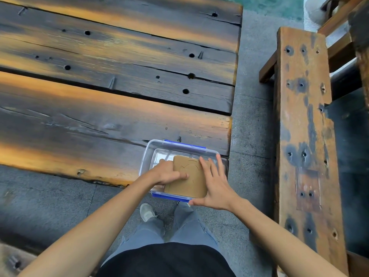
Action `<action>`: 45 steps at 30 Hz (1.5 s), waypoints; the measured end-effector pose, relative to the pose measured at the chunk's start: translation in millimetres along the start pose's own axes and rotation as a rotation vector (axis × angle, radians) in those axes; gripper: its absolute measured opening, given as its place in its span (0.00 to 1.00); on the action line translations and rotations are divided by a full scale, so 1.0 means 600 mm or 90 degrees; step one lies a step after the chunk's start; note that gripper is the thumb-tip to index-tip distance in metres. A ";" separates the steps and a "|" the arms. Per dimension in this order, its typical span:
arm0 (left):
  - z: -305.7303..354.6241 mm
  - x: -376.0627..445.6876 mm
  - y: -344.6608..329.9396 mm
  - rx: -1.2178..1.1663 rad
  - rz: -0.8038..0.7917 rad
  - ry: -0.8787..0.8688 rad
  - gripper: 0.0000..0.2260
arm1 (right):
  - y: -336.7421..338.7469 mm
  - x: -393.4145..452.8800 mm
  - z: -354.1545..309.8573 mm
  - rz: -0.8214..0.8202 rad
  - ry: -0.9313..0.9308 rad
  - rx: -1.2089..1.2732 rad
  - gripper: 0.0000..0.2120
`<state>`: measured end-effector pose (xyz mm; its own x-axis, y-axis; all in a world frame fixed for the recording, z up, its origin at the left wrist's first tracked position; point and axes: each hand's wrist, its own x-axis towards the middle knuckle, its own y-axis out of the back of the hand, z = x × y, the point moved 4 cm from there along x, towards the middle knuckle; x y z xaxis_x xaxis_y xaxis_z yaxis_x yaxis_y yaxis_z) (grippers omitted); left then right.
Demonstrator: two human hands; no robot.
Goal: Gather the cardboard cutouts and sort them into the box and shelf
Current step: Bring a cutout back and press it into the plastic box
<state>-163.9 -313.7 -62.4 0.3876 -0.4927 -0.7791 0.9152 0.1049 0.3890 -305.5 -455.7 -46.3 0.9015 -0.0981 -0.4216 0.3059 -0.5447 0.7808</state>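
A clear plastic box [151, 150] with blue latches sits at the near right corner of the dark wooden table. A brown cardboard cutout sheet [189, 186] with a heart shape cut into it lies tilted in the box, its near edge resting over the box's front rim. My left hand [169, 172] presses on the sheet's left edge, thumb on top. My right hand [214, 182] lies flat against the sheet's right edge with fingers spread.
The plank table [99, 86] fills the left and middle. A long wooden bench [303, 136] stands at the right, with grey paved floor [251, 116] between them. My legs and a shoe [146, 211] are below the box.
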 end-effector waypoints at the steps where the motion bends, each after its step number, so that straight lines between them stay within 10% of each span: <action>1: 0.000 0.001 -0.001 -0.001 0.002 -0.002 0.22 | -0.005 0.001 0.000 0.019 0.009 0.028 0.68; 9: 0.002 0.001 -0.009 -0.020 0.006 -0.023 0.23 | -0.025 -0.002 0.015 0.165 0.019 0.139 0.64; 15: -0.041 -0.007 -0.019 -0.375 0.017 0.114 0.43 | -0.031 -0.003 0.015 0.203 -0.031 0.155 0.56; 23: -0.046 0.001 -0.019 -0.434 -0.036 0.108 0.39 | -0.024 -0.004 0.017 0.184 -0.030 0.195 0.54; 41: -0.006 0.001 -0.007 0.170 0.010 0.009 0.30 | 0.013 0.042 0.014 0.045 -0.202 0.110 0.30; 45: 0.005 0.000 0.003 0.152 0.075 -0.015 0.41 | 0.024 0.059 0.012 0.064 -0.211 0.129 0.23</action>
<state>-162.4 -316.0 -60.5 0.4845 -0.5100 -0.7107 0.8111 -0.0424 0.5834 -271.5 -472.9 -53.5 0.7659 -0.4045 -0.4997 0.1254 -0.6683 0.7332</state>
